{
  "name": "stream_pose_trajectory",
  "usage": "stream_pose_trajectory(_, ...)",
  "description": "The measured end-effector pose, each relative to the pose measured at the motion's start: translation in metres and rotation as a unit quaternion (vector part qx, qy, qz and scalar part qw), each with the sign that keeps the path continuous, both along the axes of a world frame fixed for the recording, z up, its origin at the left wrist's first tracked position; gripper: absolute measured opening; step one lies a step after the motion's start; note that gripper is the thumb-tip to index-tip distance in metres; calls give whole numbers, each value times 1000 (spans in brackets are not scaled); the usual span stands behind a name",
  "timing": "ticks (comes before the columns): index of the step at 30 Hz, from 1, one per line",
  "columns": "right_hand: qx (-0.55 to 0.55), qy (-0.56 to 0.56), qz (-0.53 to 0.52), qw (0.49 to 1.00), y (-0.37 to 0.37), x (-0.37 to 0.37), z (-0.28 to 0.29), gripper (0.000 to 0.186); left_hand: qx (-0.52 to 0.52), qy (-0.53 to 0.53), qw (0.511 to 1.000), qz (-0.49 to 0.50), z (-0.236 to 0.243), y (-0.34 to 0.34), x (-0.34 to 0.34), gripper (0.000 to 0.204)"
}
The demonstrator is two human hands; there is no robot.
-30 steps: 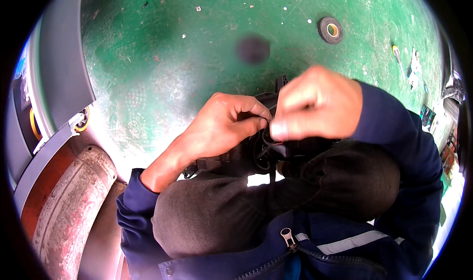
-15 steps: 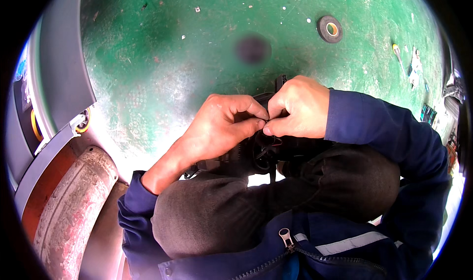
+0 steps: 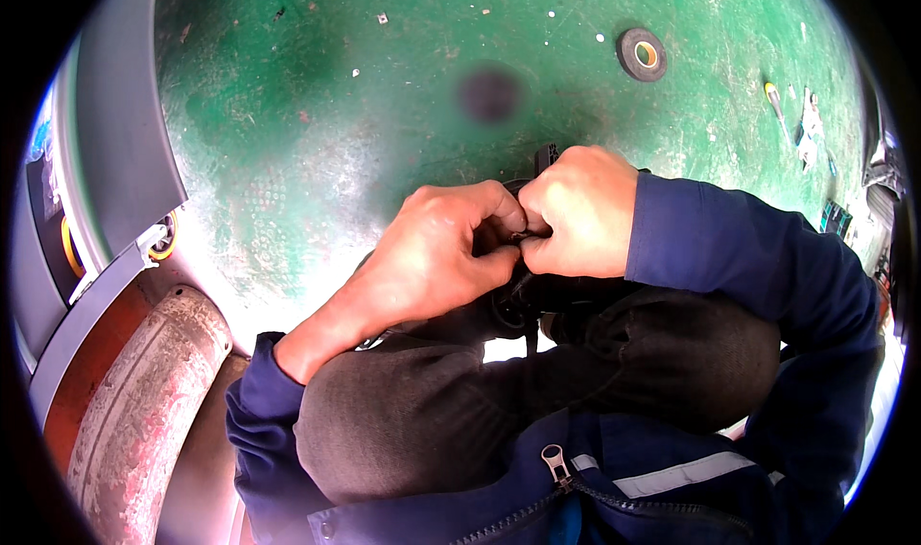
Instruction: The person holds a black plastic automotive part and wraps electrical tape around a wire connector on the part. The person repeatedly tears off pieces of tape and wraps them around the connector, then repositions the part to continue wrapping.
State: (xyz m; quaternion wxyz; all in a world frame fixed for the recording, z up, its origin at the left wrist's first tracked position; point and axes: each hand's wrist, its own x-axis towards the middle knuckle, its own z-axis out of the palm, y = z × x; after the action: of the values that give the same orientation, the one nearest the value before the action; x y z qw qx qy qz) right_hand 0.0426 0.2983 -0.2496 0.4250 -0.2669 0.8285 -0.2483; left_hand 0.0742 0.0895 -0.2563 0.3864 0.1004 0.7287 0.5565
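Observation:
My left hand [image 3: 436, 248] and my right hand [image 3: 583, 214] meet in front of my knees, fingertips touching. Both are closed in a pinch on something small and dark between them, mostly hidden by the fingers. Right under the hands lies a bundle of black parts and cables [image 3: 518, 305], dark and partly covered. A flat black piece [image 3: 546, 155] sticks up past the knuckles of my right hand.
On the green floor [image 3: 317, 152] lie a roll of black tape [image 3: 629, 59] and, farther right, a screwdriver [image 3: 771, 96]. A grey panel [image 3: 110, 104] and a worn, scuffed cylinder [image 3: 144, 411] stand at my left.
The right hand has rolled over slightly, its fingers curling in more tightly. My left hand has shifted a little, with its thumb and finger still at the right hand's fingertips.

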Motion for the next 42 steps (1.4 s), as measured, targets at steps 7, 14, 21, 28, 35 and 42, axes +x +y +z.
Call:
stream_pose_trajectory(7,-20,-70,-36,997,2,-5,2,22,-23,51,998,-24,-5,3,4,21)
stream_pose_trajectory(14,-61,-213,-115,968,11,-11,7,19,-39,135,989,-43,-5,4,4,24)
stream_pose_trajectory(21,-97,-195,-126,968,16,-16,2,25,64,315,945,-65,-22,-5,9,25)
stream_pose_trajectory(28,-136,-221,-56,964,11,-12,-3,28,107,415,903,-40,-26,-9,13,29)
stream_pose_trajectory(35,-173,-182,-58,966,13,-6,-10,23,132,421,896,-45,-32,-8,13,32)
stream_pose_trajectory(42,-176,-57,-1,983,13,2,-12,16,130,403,905,-33,-31,-8,14,30)
